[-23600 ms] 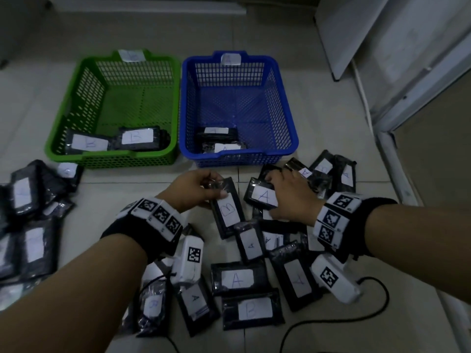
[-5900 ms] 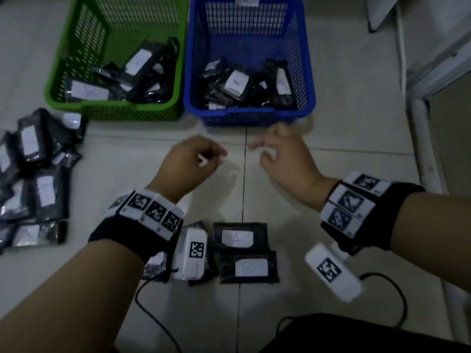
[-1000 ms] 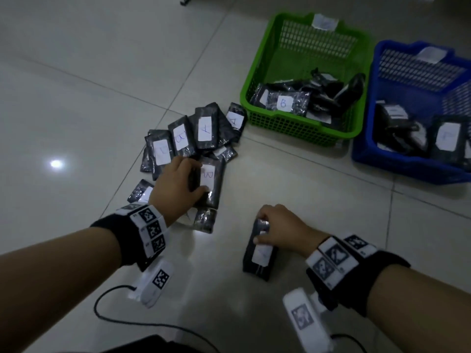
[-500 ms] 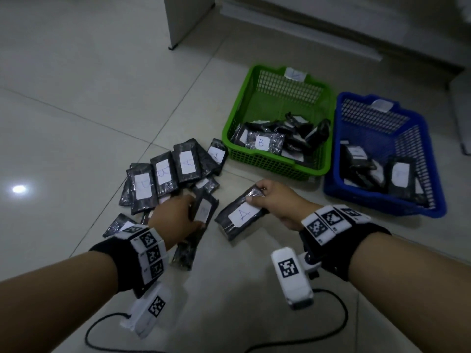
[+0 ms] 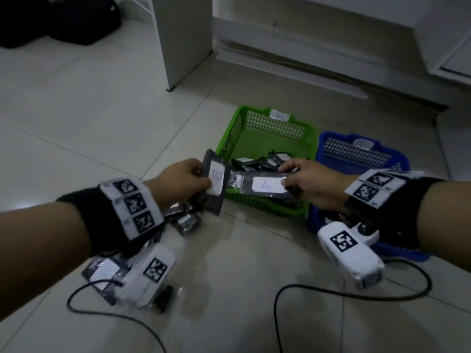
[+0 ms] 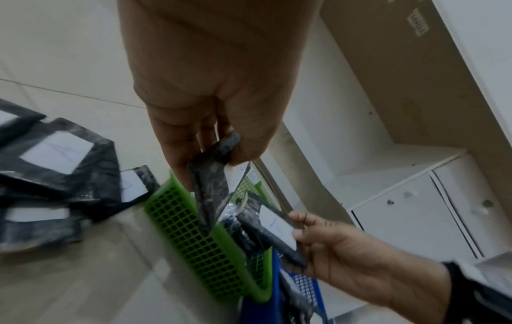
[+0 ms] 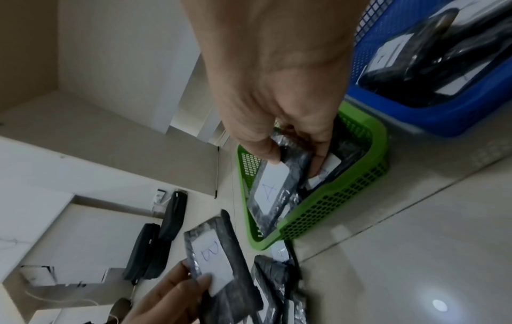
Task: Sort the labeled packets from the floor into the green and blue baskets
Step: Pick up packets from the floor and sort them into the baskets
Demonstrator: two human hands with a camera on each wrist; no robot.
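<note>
Left hand: our left hand pinched the B packet upright beside the green basket; half a second before, it had rested on the floor pile.
Right hand: our right hand gripped the A packet by one end, flat above the green basket; half a second before, we had held it over bare tiles.
Baskets: the green basket held several packets, and the blue basket touched its right side, with packets inside.
Floor pile: unsorted packets lay under and behind our left wrist.
Floor: pale glossy tiles, with black cables looping across them.
Room: a white cabinet panel and a white plinth stood behind the baskets; since then our view had tilted up to show more of them.
</note>
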